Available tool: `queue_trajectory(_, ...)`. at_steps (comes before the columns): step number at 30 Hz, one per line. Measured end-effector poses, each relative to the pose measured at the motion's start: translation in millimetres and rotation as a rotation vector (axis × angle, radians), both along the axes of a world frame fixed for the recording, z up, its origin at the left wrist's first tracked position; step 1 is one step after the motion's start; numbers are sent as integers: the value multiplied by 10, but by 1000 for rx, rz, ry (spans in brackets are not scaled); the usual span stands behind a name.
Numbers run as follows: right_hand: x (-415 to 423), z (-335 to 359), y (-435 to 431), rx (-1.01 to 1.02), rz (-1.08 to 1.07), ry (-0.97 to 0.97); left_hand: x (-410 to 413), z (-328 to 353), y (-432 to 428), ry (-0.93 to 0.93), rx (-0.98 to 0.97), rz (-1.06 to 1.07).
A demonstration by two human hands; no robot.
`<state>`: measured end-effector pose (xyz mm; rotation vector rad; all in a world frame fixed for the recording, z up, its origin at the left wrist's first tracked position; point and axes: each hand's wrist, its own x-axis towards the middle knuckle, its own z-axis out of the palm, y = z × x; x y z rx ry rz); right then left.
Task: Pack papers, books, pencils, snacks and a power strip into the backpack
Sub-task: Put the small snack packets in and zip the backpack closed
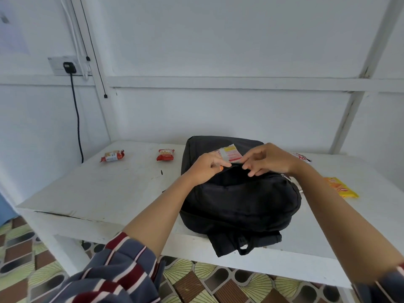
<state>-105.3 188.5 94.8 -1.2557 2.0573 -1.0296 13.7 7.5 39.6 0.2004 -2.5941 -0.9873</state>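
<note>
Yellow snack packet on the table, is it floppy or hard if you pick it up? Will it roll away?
The yellow snack packet lies flat and thin on the white table, so it probably won't roll. Its wrapper looks glossy, so it is likely light, bendy and a bit slippery. Squeezing hard might crush what's inside.

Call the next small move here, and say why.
Probably spread the pocket mouth wider. The left hand and right hand both pinch the edge of the backpack's upper opening, which shows only a narrow dark gap. A snack packet lies on the bag just behind the hands, likely next in; a yellow packet waits on the table.
</note>
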Motion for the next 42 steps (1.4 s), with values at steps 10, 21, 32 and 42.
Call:
queue_trajectory(10, -112, -337, -676, -45, -156, 429, 45, -117, 49, -50, 47, -52)
queue_trajectory(21, -278, -495, -583, -134, -171, 490, 11, -155, 22, -110, -92, -99)
queue_trajectory(32, -191, 31, 321, -492, -72, -54, -51, -90, -6, -29, -64, -2)
queue_trajectory(42, 172, -418, 166, -104, 8, 277, -68, 70, 98, 121, -34, 41)
